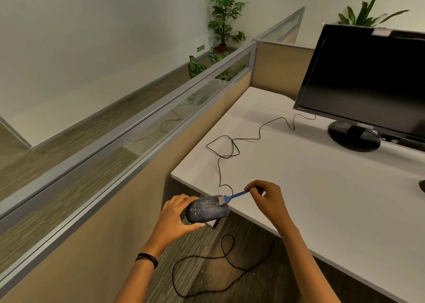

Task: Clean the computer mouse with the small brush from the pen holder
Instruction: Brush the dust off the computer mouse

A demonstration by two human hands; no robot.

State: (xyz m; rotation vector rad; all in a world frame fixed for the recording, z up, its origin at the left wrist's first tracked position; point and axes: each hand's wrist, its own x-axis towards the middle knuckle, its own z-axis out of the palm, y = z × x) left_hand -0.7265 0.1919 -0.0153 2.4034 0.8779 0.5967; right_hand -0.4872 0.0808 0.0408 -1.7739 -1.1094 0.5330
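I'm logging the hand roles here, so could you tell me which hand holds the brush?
The right hand pinches the blue brush handle; the left hand only grips the speckled mouse.

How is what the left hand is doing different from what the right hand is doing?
The left hand wraps around the back of the dark mouse and holds it up off the desk; the right hand pinches the thin handle of the blue brush with its fingertips. The left wrist wears a dark band; the right wrist is bare. The left hand is past the desk edge; the right is over the desk. Both work on the speckled mouse.
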